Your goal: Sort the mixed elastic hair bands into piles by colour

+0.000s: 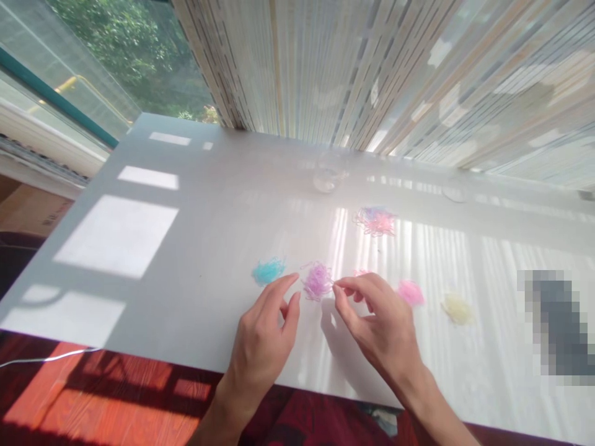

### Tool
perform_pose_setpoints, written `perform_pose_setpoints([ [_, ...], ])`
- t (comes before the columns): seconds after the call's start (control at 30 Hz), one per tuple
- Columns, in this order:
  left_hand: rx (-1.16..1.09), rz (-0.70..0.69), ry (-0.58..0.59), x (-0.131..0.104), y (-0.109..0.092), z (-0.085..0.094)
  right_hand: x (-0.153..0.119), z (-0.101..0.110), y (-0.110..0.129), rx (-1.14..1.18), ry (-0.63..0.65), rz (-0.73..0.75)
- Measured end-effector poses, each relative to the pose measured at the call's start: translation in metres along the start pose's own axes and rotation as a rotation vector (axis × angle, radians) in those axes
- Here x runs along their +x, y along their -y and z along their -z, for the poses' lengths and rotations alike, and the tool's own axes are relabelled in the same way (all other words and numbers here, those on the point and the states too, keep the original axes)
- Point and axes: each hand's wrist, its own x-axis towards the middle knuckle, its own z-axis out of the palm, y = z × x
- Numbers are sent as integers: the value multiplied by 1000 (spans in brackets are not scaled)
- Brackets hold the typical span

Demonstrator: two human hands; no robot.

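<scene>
Purple pile between both hands

Purple pile (pixel 318 282) on white table (pixel 223 248), near the front edge. Left hand (pixel 266 325): thumb and index apart, nothing between, just left of pile. Right hand (pixel 385 316): thumb and index tips close together at pile's right edge; can't tell if they grip a strand. Teal pile (pixel 268 271) beyond left hand; pink (pixel 411 293) and yellow (pixel 457 308) piles right of right hand. Mixed pile (pixel 375 222) farther back.
</scene>
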Motion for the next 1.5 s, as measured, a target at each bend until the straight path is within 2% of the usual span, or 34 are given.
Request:
perform_pose_setpoints([
  [0.13,11,45,112,13,-1,-10,8,-18,-3,-53,115,-68],
  [0.27,5,112,229,18,-1,-16,8,-17,-4,-93,155,-84],
  [0.43,-50,146,244,17,-1,-18,-1,13,-12,-65,111,-43],
  [0.5,-79,152,249,16,0,-18,-11,31,-20,-102,24,-60],
  [0.63,-146,189,267,14,2,-17,-48,62,-41,-198,-35,-105],
  [0.73,-176,207,256,13,2,-13,-83,71,-54,-185,-22,-171],
  [0.83,-167,183,184,10,-2,-8,-110,68,-59,-129,49,-208],
  [0.93,-173,91,139,0,-10,-5,-122,58,-57,-107,65,-252],
  [1.0,-186,-7,236,-10,-18,-8,-123,51,-55,-85,78,-234],
  [1.07,-156,-94,399,-21,-28,-17,-119,44,-53,-73,81,-239],
  [1.13,-85,-140,460,-29,-39,-30,-114,38,-52,-61,77,-253],
  [1.23,82,-178,404,-34,-53,-51,-108,32,-53,-51,45,-246],
  [1.3,111,-193,373,-33,-58,-61,-108,29,-55,-54,1,-205],
  [1.5,44,-271,297,-33,-57,-70,-111,23,-59,-64,-88,-124],
])
